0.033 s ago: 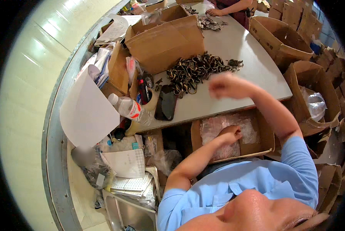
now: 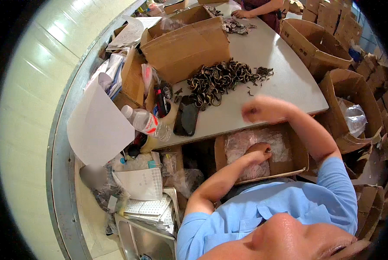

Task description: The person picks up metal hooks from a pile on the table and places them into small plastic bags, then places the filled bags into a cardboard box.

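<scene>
My left hand is over an open cardboard box at the table's near edge. Its fingers are closed, and a small dark thing shows at the fingertips. Clear plastic bags line the box beneath that hand. Blurred by motion, my right hand hangs just above the near part of the table; a dark spot shows at its curled fingers, too smeared to make out. Beyond it lies a heap of black and gold looped pieces, with small dark bits at its right end.
A black phone and a clear plastic bottle are left of the heap. Behind it stands a large carton. More cartons line the right side. At the far end, another person's hand rests near another heap on the table.
My right hand has come nearer, away from the heap and toward the box. A few small dark bits now show on the table where it was. My left hand has hardly moved.
</scene>
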Tool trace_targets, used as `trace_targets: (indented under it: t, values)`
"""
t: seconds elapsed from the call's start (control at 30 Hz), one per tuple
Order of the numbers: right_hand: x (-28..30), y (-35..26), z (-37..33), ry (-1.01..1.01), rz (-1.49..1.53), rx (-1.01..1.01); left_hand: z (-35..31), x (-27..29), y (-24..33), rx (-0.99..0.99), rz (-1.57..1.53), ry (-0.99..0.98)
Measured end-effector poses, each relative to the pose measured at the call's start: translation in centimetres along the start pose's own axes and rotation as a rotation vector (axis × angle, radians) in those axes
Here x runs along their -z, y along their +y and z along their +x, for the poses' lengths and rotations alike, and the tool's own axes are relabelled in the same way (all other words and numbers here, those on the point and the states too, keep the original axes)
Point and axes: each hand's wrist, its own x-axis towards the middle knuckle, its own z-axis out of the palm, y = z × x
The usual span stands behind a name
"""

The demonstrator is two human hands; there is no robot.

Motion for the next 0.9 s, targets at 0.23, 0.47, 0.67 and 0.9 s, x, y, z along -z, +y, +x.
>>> trace_targets:
  t: [0.23,0.47,0.67,0.9]
  values:
    - [-14.5,14.5,-8.3,-0.446,-0.484,-0.656,0.0,0.7,0.5,0.004,0.117,-0.155]
    - [-16.1,15.3,-7.9,-0.631,-0.397,-0.577,-0.1,0.7,1.0,-0.011,0.067,-0.103]
    - [-11.6,11.4,-8.7,-0.462,-0.311,-0.334,0.2,-0.3,-0.6,0.062,-0.407,0.031]
    - [-9.9,9.2,-10.2,0.113,0.034,-0.179,0.2,1.2,1.2,0.004,-0.896,0.03]
